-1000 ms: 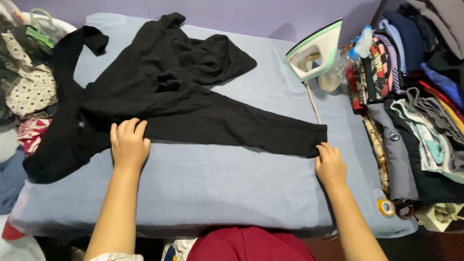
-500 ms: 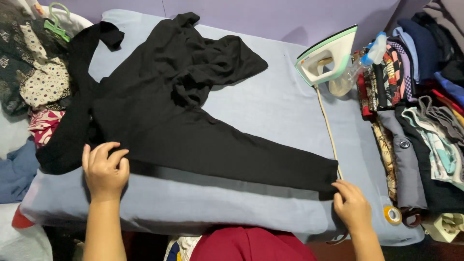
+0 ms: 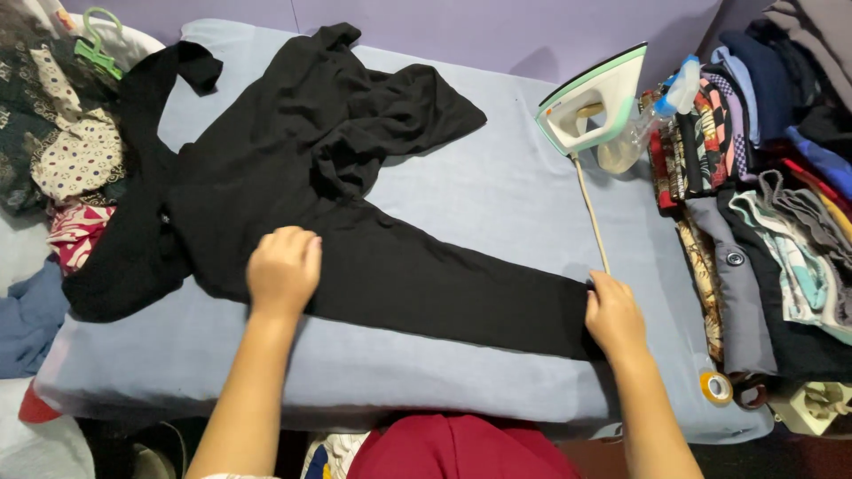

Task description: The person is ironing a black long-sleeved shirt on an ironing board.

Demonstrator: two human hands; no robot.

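A black soft-fabric garment (image 3: 355, 213) lies spread across the pale blue padded bench (image 3: 497, 195), filling the frame's centre. The left hand (image 3: 282, 270) presses flat and released on its middle; the right hand (image 3: 612, 315), lower right, pinches its long sleeve end. A white-and-green iron (image 3: 593, 102) stands upright at upper right.
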